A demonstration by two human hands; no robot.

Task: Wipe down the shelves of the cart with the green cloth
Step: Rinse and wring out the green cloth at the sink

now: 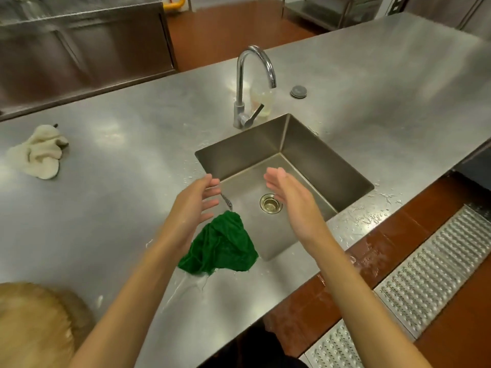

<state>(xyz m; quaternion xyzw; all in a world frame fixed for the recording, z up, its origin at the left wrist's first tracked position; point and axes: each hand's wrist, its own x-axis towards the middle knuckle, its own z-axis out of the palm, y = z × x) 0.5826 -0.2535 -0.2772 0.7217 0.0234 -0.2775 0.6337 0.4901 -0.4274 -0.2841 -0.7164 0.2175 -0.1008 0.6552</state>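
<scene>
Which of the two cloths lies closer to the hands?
The green cloth, draped over the sink corner just under the left hand. The white cloth lies far left on the counter.

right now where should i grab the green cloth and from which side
Probably the raised, bunched folds in the middle of the green cloth, from above with the left hand, which hovers nearest. It lies crumpled over the near corner of the sink, edges flat.

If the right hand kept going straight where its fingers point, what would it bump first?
Probably the faucet, standing behind the sink. The right hand hangs open over the sink, fingers aimed toward the faucet's base. Depth is unclear: if the hand is low, the sink's back wall comes first.
</scene>
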